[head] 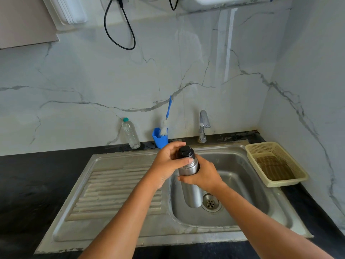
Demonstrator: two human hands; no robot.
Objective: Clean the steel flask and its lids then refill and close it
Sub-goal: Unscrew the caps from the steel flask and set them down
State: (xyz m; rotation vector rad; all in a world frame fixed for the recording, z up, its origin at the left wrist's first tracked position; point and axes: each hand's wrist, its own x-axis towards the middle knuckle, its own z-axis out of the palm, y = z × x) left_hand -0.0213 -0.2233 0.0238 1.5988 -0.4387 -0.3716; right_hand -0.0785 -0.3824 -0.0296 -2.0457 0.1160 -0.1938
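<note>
A person stands at a steel sink basin [242, 176], holding a steel flask [188, 166] upright over it. The left hand [168, 161] clasps the black lid [184, 152] with curled fingers. The right hand [203, 174] wraps around the flask's body. Its base sits near the drain [211, 202]; whether it rests on the basin floor cannot be told.

If the lid gives way suddenly, the smooth steel could slip and knock the basin wall, or any contents could spill.

Behind the basin stands a tap [203, 124], close to the lid. A blue holder [159, 139] with a bottle brush [166, 124] stands behind and to the left. A basket [285, 183] crowds the right rim. The ridged drainboard [115, 193], left of the basin, gives the most open room for setting things down.
</note>
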